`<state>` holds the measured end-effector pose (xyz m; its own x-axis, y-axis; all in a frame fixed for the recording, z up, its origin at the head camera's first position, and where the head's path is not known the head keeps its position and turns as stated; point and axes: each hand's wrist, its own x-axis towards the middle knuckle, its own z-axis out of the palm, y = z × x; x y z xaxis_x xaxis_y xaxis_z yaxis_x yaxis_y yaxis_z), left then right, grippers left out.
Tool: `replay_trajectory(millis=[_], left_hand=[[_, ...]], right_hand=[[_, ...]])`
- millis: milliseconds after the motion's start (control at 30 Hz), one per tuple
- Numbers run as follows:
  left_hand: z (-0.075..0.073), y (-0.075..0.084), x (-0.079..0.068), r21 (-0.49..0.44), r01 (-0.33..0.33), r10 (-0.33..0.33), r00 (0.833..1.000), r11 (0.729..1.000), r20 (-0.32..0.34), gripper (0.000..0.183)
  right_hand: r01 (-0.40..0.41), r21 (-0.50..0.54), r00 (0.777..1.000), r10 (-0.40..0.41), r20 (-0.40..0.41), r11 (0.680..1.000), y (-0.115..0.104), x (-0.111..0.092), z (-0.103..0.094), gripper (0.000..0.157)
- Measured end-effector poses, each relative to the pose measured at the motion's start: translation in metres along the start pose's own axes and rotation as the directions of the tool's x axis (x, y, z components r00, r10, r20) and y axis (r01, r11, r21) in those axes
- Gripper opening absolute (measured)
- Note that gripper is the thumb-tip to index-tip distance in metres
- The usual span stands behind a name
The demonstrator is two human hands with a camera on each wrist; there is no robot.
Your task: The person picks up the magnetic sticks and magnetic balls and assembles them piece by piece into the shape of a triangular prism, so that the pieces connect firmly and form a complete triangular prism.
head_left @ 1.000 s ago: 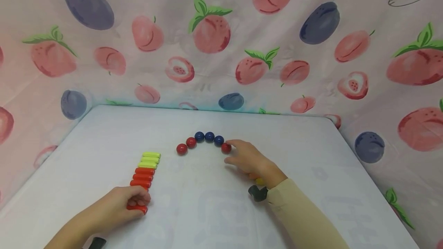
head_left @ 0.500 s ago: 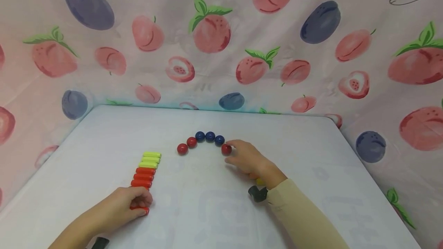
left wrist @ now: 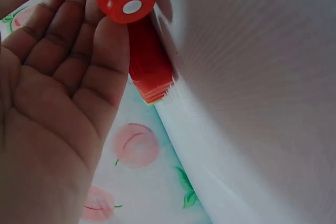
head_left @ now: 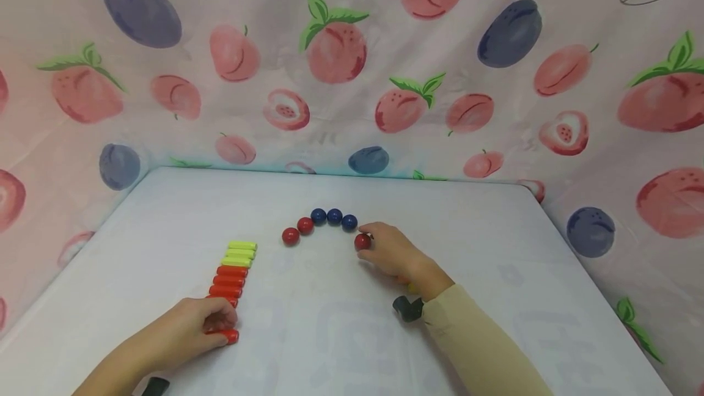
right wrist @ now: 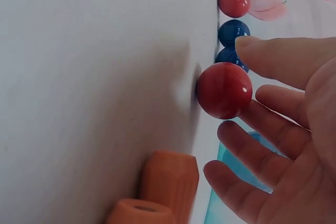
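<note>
In the head view my left hand (head_left: 189,327) grips the nearest red tube-shaped bead (head_left: 231,336) between thumb and fingers. Its pale round end hole shows in the left wrist view, close to the fingers (left wrist: 113,51). More red tube beads (head_left: 227,286) and yellow-green ones (head_left: 239,254) continue the row away from me. My right hand (head_left: 393,252) curves its fingers around a red round bead (head_left: 362,242) resting on the table. That bead stands a little apart from the blue round beads (head_left: 334,217), which top an arc with two red beads (head_left: 291,236) on its left.
Orange tube beads (right wrist: 170,182) lie under the right wrist, mostly hidden in the head view. A white table (head_left: 308,322) carries everything. A fruit-patterned cloth (head_left: 341,115) hangs behind it.
The red round bead at my right hand has shifted toward me, leaving a gap to the blue bead. The nearest red tube bead has slid slightly toward me, away from its row.
</note>
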<state>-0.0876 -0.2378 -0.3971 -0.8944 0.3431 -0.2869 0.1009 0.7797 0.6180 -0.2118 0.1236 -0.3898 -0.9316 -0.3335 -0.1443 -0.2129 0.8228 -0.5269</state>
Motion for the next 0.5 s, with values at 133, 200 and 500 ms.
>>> replay_trajectory(millis=[133,200,500], left_hand=[[-0.0001,0.0014,-0.0001,0.006,0.024,-0.024,1.0,1.0,0.01,0.024],[0.0002,0.0031,0.0004,0.005,0.051,-0.051,0.999,0.999,0.014,0.024],[0.0026,0.0084,0.0022,0.01,0.075,-0.076,0.997,0.997,0.024,0.024]], right_hand=[[0.01,0.004,1.0,-0.01,0.004,1.0,-0.0003,0.001,0.0014,0.051],[0.01,0.006,1.0,-0.01,0.014,1.0,0.0,0.0012,0.0024,0.049],[0.014,0.001,0.999,-0.014,0.037,1.0,0.002,0.0008,0.0072,0.042]])
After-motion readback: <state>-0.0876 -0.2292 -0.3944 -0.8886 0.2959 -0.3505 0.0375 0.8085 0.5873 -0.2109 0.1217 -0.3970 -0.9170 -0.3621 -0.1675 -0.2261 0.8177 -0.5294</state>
